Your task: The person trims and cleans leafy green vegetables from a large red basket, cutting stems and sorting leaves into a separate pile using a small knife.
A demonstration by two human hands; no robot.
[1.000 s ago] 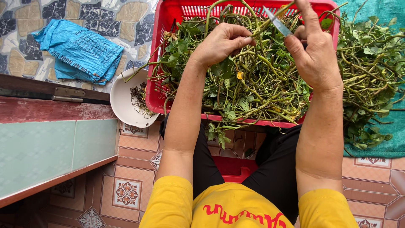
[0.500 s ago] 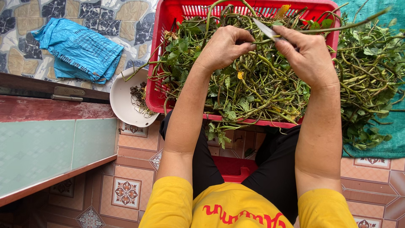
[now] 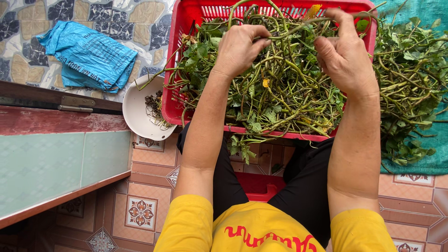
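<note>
2 hands grip 1 long green stem (image 3: 298,27) above the red basket (image 3: 173,70): left hand (image 3: 240,46) pinched shut on it at 9 o'clock, right hand (image 3: 343,53) closed on it at 3 o'clock. Stem: thin, curved, leafy, over tangled greens (image 3: 280,93).

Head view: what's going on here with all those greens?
A person in a yellow shirt sits over a red basket heaped with leafy green stems. Both hands hold one long green stem above the heap: the left hand pinches one end, the right hand grips further along. More greens lie on a teal cloth to the right. A white bowl of scraps sits left of the basket.
</note>
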